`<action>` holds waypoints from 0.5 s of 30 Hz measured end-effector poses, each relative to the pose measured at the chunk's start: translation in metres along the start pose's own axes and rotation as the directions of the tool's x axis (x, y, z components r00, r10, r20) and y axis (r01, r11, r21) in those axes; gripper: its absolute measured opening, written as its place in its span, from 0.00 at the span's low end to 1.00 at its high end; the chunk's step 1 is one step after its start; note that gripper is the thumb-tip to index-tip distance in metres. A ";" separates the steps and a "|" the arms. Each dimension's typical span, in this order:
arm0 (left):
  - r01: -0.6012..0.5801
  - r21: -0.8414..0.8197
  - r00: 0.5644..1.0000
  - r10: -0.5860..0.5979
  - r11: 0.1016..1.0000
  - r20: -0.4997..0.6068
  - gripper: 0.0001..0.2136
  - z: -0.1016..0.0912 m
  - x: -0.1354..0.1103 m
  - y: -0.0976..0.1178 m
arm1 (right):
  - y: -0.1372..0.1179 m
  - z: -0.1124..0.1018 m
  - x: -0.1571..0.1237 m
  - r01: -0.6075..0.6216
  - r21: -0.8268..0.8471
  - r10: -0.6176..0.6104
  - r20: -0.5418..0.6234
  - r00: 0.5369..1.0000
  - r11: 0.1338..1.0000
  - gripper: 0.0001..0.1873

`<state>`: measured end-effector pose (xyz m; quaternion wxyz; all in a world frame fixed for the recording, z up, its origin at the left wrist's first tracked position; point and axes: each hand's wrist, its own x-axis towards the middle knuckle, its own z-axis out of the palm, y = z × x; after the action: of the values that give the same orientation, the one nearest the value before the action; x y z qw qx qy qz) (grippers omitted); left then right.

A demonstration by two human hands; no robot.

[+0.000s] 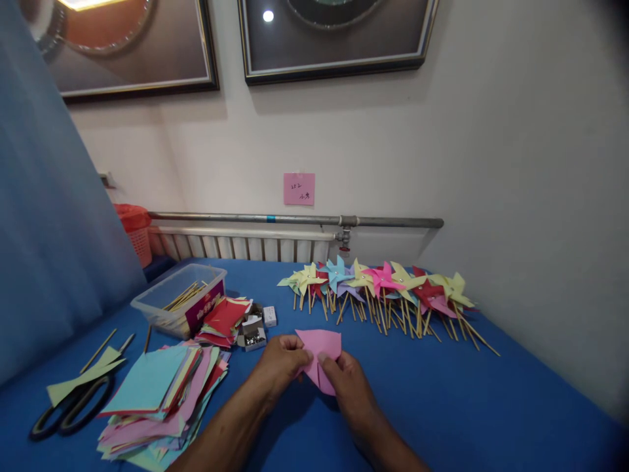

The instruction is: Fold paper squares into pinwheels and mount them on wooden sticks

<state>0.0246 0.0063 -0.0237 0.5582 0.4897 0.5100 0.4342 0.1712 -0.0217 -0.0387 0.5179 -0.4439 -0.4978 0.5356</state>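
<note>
Pinching pink paper [327, 342] above blue tabletop [442, 406]: left hand [282, 362] is clamping left side, right hand [350, 380] clamping right, probably steadying it. Paper stack [147, 380], scissors [76, 400] lying left, apparently for easy reach. Pinwheels [383, 278] lying beyond, heads wallward, likely avoiding crushing.

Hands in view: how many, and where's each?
2. The left hand pinches the left side of the pink sheet; the right hand pinches its right side. Some fingers are hidden behind the paper; no other hands show.
</note>
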 end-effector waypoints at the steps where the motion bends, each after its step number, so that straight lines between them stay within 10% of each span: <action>1: -0.003 0.001 1.000 0.003 1.000 -0.009 0.14 0.000 0.000 0.000 | -0.002 0.001 0.000 -0.004 0.022 0.004 0.010 1.000 1.000 0.24; 15: -0.077 -0.011 0.995 0.077 0.997 -0.062 0.12 0.006 -0.002 0.001 | -0.005 0.002 -0.001 -0.028 0.077 0.028 -0.003 1.000 0.997 0.26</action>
<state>0.0301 0.0043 -0.0228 0.5284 0.4918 0.5047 0.4735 0.1695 -0.0235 -0.0334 0.5281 -0.4319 -0.4695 0.5605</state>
